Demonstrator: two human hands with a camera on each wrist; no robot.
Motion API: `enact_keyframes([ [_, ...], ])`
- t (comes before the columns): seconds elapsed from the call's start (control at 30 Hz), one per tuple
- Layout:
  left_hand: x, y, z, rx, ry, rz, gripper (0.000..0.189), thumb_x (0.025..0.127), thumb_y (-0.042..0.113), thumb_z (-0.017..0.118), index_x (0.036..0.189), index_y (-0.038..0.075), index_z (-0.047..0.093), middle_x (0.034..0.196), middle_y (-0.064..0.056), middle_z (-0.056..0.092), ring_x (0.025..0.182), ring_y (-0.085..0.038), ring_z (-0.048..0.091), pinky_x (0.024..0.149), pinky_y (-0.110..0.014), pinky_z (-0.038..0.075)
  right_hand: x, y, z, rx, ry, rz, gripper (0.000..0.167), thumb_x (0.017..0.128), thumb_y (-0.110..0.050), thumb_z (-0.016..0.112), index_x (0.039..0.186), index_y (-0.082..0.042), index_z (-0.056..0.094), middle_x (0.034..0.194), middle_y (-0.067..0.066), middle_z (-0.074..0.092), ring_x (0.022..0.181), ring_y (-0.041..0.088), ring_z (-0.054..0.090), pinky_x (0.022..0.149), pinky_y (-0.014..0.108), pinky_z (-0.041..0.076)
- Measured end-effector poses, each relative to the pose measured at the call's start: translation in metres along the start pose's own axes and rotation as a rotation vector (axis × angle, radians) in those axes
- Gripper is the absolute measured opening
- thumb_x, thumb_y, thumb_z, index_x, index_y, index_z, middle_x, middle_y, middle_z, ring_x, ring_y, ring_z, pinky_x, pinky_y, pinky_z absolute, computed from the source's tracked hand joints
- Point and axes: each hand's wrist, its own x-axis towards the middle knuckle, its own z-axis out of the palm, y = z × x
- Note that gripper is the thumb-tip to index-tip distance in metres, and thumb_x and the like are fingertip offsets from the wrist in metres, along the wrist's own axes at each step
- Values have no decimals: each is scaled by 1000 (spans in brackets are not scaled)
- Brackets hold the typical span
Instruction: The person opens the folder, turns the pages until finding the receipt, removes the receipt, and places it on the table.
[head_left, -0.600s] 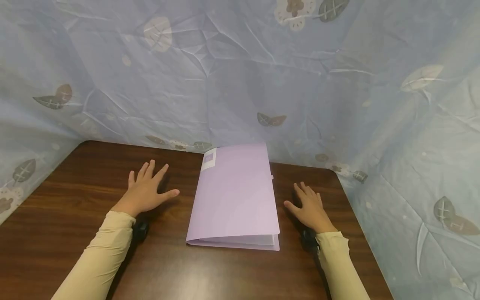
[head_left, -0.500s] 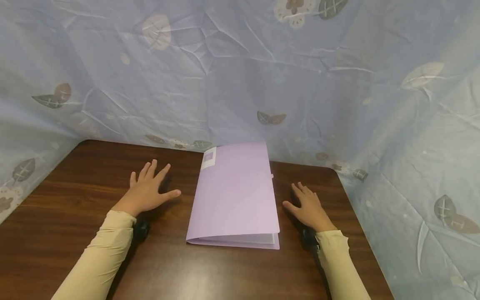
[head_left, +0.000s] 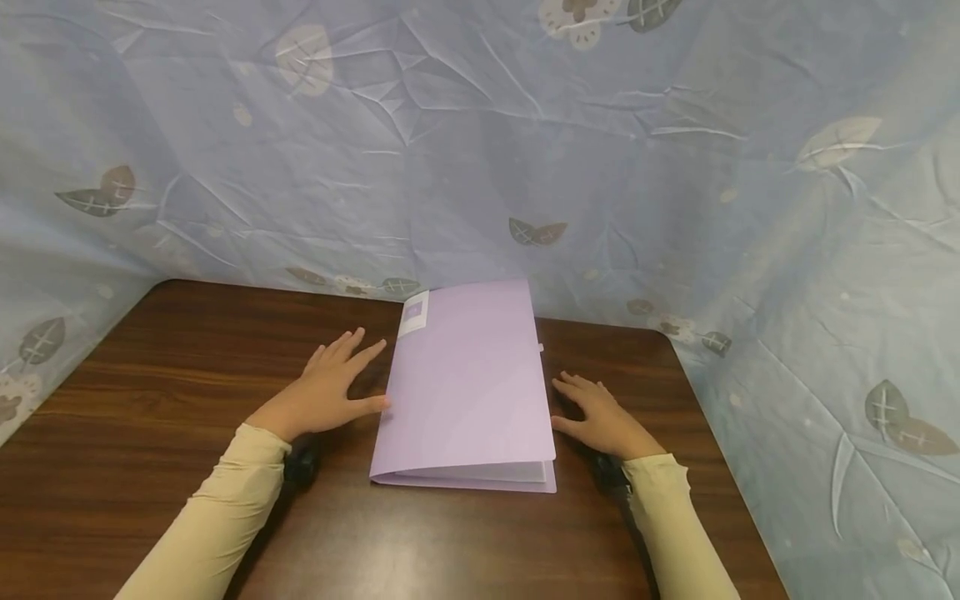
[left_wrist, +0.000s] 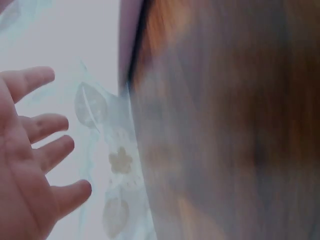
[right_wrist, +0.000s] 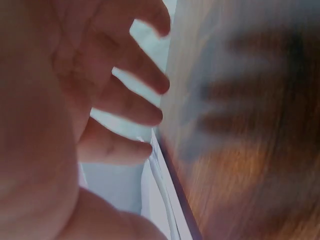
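A light purple folder [head_left: 465, 383] lies closed on the dark wooden table, a white label [head_left: 414, 313] at its upper left corner. White pages show at its near end under the slightly raised cover. My left hand [head_left: 322, 390] is at the folder's left edge, fingers spread, its thumb tip overlapping that edge in the head view. On the other side, my right hand [head_left: 600, 417] has its fingers stretched toward the folder's right edge, thumb close beside it. Neither hand holds anything. In the right wrist view the fingers [right_wrist: 130, 107] are above the wood, the folder's edge [right_wrist: 167, 200] below them.
The wooden table [head_left: 150, 400] has rounded far corners. Blue-grey cloth [head_left: 465, 150] with leaf and flower prints hangs behind it and along both sides. A small tab [head_left: 541, 347] sticks out from the folder's right edge. Black cameras sit under both wrists.
My left hand has moved right to the folder's left edge, and my right hand has moved left, closer to its right edge. The folder lies where it was; the head view shifted slightly.
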Motion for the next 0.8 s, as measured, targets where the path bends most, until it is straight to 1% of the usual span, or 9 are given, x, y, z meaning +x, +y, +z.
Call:
enact_keyframes([
  [0.1,1,18,7,1,5,56,96,89,64,69,162,13,34,169,-26,18,155,-48,15,120,-71,8,1,-3,1,30,-45,-4,71,97,-36,73,154,-2,47,162,21,38,152,44,31,121,66,18],
  [0.2,1,41,15,22,4,107,97,87,68,69,161,14,37,168,-25,23,155,-47,18,121,-69,10,1,-7,1,58,-76,3,72,96,-38,73,155,-5,47,164,18,37,153,43,29,121,63,23],
  [0.3,2,64,23,57,13,168,99,85,71,69,161,15,39,167,-24,26,154,-46,22,121,-69,14,1,-9,2,67,-83,-6,72,96,-40,73,154,-6,48,164,17,37,152,42,31,119,62,29],
  [0.37,2,79,29,84,12,215,100,84,72,70,161,16,39,166,-24,28,154,-45,23,120,-69,16,1,-10,3,69,-83,-13,70,96,-39,74,153,-6,50,164,17,37,151,41,33,119,60,30],
  [0.47,3,100,37,105,-10,273,102,82,72,72,161,18,38,167,-23,28,155,-43,23,121,-68,16,2,-10,4,63,-83,-15,68,95,-38,74,152,-7,52,164,17,38,151,39,34,119,59,31],
  [0.57,6,117,44,105,-37,305,103,81,69,75,162,18,37,167,-22,27,155,-43,22,122,-67,15,3,-9,4,65,-82,-16,68,95,-37,75,152,-8,52,164,16,38,152,39,33,119,59,31],
  [0.63,9,126,48,103,-39,317,102,81,68,76,162,18,37,167,-22,28,155,-42,22,122,-66,15,3,-10,4,63,-83,-22,68,95,-38,75,152,-9,52,164,17,38,152,39,33,119,59,31],
  [0.7,13,135,52,109,-30,330,101,82,67,76,161,17,37,166,-23,29,155,-42,24,122,-66,16,3,-10,5,64,-86,-27,68,95,-38,75,152,-9,52,163,17,39,151,39,34,119,59,31],
  [0.8,19,147,56,144,-3,350,100,82,68,75,160,17,39,165,-23,32,153,-42,27,121,-66,20,3,-9,7,63,-92,-35,69,95,-39,74,153,-8,51,164,17,38,151,39,34,119,58,30],
])
